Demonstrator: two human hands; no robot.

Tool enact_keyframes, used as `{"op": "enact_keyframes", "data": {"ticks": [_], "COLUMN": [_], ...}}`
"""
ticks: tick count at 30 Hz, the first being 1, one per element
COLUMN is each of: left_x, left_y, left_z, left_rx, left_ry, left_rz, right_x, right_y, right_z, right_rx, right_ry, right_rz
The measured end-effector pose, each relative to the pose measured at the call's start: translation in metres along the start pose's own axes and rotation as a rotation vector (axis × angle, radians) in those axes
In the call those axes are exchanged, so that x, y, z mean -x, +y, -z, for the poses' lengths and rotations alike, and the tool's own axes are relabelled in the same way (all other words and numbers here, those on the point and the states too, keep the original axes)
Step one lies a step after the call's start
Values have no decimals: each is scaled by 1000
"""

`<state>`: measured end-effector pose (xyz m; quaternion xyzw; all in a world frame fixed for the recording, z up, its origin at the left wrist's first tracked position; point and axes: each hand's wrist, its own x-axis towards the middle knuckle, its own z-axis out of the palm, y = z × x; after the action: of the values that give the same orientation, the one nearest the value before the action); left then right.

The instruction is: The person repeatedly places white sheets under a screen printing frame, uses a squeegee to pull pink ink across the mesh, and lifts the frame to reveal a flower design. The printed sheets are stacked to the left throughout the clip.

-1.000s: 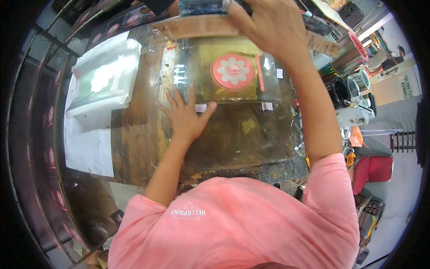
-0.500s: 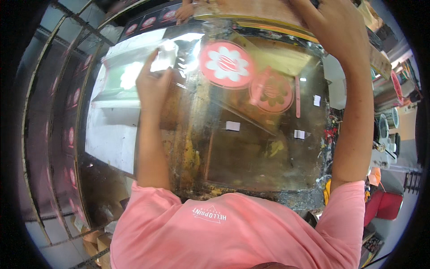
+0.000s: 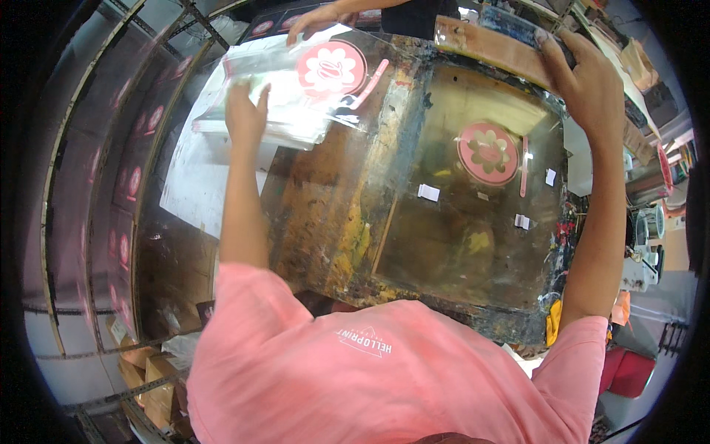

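My left hand (image 3: 245,112), a little smeared, is over a glossy stack of clear plastic sheets (image 3: 285,133) at the left, thumb and fingers apart. Beside it lies a clear sheet printed with a pink disc and white flower (image 3: 310,68); a pink strip is printed next to the disc. Another person's hand (image 3: 314,21) is at that sheet's far edge. At the far right my right hand (image 3: 595,89) grips a tilted wooden frame bar (image 3: 492,50), thumb on its near face. Below is the dark print board (image 3: 451,244) with a matching pink disc (image 3: 488,153) and strip.
Small white tabs (image 3: 428,192) are stuck on the board. White paper (image 3: 196,185) lies under the stack. A metal rack (image 3: 137,222) with pink-printed sheets stands at the left. Cans (image 3: 651,222) and a red seat (image 3: 631,372) are at the right.
The printed sheet has moved off the board to the left, toward the stack. The other person's hand has come to its far edge. My right hand stays at the wooden bar.
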<state>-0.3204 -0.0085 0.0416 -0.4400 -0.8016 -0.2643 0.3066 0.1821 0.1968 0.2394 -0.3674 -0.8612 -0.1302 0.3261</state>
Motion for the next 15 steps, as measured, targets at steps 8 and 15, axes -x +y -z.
{"op": "enact_keyframes", "data": {"ticks": [8, 15], "left_x": [36, 5], "left_y": [38, 115], "left_z": [27, 64], "left_rx": [208, 276], "left_ry": [-363, -368], "left_rz": [58, -163], "right_x": [-6, -18], "right_y": [-3, -23], "right_z": [1, 15], "right_rx": [6, -41], "right_ry": [-90, -13], "right_rz": [-58, -40]}}
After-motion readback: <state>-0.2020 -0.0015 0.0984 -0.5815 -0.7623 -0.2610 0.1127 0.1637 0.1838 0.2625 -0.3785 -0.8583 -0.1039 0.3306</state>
